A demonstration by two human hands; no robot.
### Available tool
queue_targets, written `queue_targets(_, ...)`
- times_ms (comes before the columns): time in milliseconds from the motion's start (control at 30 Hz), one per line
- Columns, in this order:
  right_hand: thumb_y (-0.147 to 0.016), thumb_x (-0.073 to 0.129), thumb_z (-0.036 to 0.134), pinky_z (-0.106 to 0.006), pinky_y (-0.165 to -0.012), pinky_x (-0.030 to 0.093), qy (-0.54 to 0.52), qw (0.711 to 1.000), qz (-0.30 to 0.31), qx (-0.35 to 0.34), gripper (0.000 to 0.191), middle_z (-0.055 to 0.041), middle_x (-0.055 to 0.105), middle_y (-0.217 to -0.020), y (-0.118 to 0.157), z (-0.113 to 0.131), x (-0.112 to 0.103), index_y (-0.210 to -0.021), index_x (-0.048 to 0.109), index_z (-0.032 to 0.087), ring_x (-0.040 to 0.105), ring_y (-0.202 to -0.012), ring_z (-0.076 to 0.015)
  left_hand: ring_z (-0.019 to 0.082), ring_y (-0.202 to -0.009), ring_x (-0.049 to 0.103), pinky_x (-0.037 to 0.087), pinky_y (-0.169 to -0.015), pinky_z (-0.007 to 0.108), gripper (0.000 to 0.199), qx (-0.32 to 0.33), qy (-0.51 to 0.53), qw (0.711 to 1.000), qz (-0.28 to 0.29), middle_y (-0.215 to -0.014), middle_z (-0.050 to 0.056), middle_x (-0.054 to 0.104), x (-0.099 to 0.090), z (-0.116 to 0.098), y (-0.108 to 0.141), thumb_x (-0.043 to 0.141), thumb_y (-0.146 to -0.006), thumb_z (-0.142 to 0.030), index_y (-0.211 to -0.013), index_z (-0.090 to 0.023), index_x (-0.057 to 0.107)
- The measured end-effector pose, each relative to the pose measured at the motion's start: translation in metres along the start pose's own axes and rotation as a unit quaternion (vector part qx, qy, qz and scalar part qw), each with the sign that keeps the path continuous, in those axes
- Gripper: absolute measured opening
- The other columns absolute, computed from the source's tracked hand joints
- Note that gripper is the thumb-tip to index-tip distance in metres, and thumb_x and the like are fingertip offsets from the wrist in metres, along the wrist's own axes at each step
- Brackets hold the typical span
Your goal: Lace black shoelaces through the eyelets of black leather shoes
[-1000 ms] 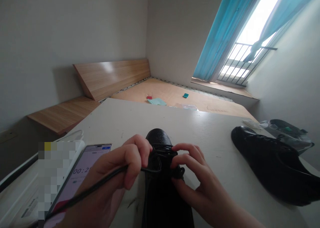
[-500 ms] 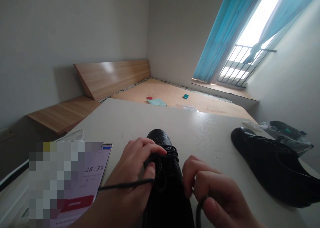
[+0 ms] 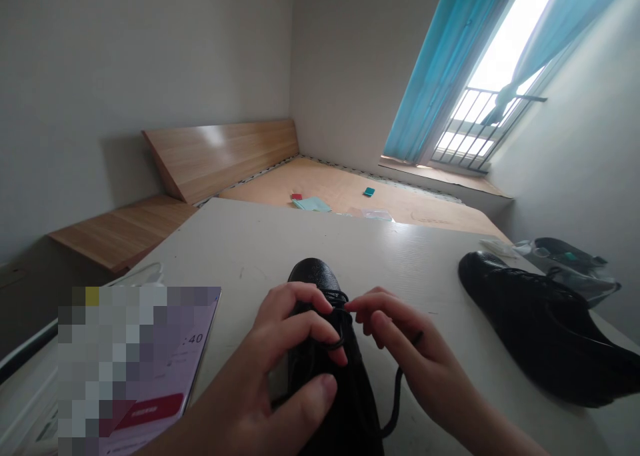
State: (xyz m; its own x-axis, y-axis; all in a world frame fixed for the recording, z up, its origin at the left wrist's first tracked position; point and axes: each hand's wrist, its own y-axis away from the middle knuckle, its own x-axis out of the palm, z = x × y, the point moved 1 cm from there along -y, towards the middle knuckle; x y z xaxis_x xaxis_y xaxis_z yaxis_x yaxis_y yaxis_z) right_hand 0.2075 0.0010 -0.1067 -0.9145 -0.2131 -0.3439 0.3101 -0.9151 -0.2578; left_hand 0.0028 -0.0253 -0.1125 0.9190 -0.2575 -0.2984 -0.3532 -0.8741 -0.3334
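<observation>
A black leather shoe [image 3: 314, 274] stands on the white table with its toe pointing away from me. Over its front, my left hand [image 3: 287, 349] has its fingers curved and spread, the fingertips on the black shoelace [image 3: 341, 323] and the thumb apart. From the right, my right hand [image 3: 405, 339] touches the lacing with its index fingertip, close to the left fingertips. A loose length of lace runs through the curled fingers of the right hand and hangs down beside the shoe. My hands hide part of the lacing.
A second black shoe [image 3: 535, 329] lies at the right, beside a clear plastic bag [image 3: 590, 276]. On the left of the table [image 3: 240, 229] is a phone [image 3: 200, 363], partly blurred out. A bed board [image 3: 340, 183] with small items, a wooden headboard [image 3: 225, 153] and blue curtains [image 3: 425, 76] stand beyond.
My right hand has moved up and left to the lacing, its index finger now extended. My left hand's fingers have spread, and the lace across its thumb no longer shows. The view has shifted slightly.
</observation>
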Motion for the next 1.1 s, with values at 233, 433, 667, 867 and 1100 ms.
queue_targets(233,-0.093,0.053,0.019,-0.023,-0.066,0.048,0.133,0.989,-0.010,-0.056,0.016,-0.0022,0.060,-0.097,0.002,-0.006,0.005,-0.102,0.065,0.024,0.057,-0.078,-0.0117,0.027,-0.126,0.042,0.043,-0.103,0.035,0.014,0.029,0.315,0.949,-0.008,-0.109,0.001,0.057,-0.018,0.004,0.004,0.060,-0.087,-0.038,-0.091,-0.030,0.071)
queue_targets(433,-0.092,0.052,0.021,-0.027,-0.068,0.047,0.090,0.995,0.030,-0.006,0.009,-0.0034,0.056,-0.093,-0.004,-0.005,0.006,-0.084,0.055,0.021,0.055,-0.083,-0.0146,0.018,-0.065,0.052,0.046,-0.065,0.032,0.045,-0.004,0.307,0.952,-0.015,-0.064,0.002,0.055,-0.015,-0.010,0.000,0.046,-0.095,-0.047,-0.062,-0.022,0.064)
queue_targets(667,-0.088,0.047,0.009,-0.031,-0.079,0.042,0.154,0.981,0.017,-0.120,0.015,-0.0016,0.052,-0.090,-0.007,0.007,0.008,-0.081,0.046,0.022,0.049,-0.088,-0.0164,0.020,-0.095,0.060,0.048,-0.088,0.034,0.017,-0.063,-0.031,0.995,-0.074,-0.097,0.000,0.063,-0.004,-0.012,-0.008,0.048,-0.090,-0.026,-0.080,-0.025,0.061)
queue_targets(867,-0.093,0.045,0.011,-0.026,-0.078,0.042,0.085,0.988,0.067,-0.113,0.015,0.0016,0.053,-0.091,0.002,0.018,0.013,-0.086,0.043,0.024,0.049,-0.086,-0.0133,0.028,-0.124,0.050,0.020,-0.116,0.057,0.040,-0.006,-0.186,0.982,-0.042,-0.122,-0.001,0.063,0.004,-0.005,-0.005,0.053,-0.083,-0.017,-0.119,-0.035,0.054)
queue_targets(1100,-0.097,0.047,0.018,-0.028,-0.090,0.048,0.007,0.990,0.115,-0.078,0.011,-0.0007,0.054,-0.105,0.011,0.026,0.005,-0.100,0.044,0.028,0.054,-0.101,-0.0144,0.021,-0.094,0.058,0.048,-0.081,0.032,0.030,-0.048,0.059,0.997,-0.004,-0.099,0.000,0.062,-0.001,-0.008,0.000,0.055,-0.075,-0.017,-0.102,-0.030,0.059)
